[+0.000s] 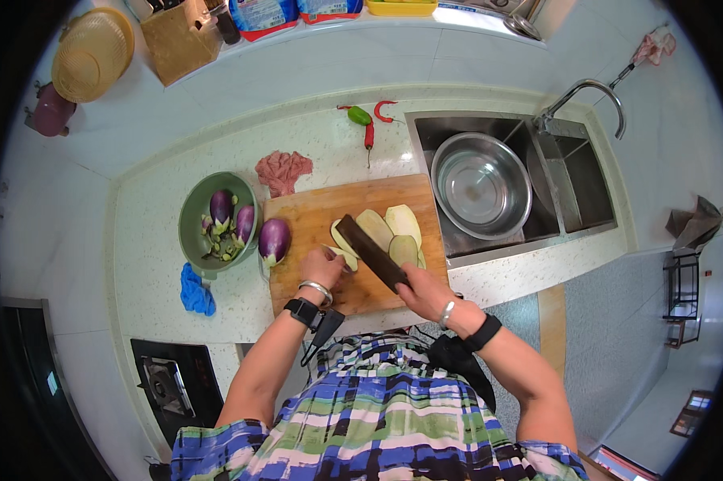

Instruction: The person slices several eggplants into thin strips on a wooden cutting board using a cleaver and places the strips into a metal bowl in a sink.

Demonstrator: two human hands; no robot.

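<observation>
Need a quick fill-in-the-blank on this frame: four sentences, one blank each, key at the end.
1. The right hand grips a dark, broad-bladed knife over the rectangular wooden ____.
2. A round green bowl of glossy purple eggplants stands to the ____ of the knife.
3. A round silvery metal basin sits in the stainless-steel ____.
4. A shiny green pepper lies beside slim ____ chili peppers.

Missing: cutting board; left; sink; red

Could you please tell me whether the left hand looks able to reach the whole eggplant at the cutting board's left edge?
Probably yes, if it releases the cut eggplant piece: the whole eggplant sits just left of the left hand, with nothing visible between them.
</observation>
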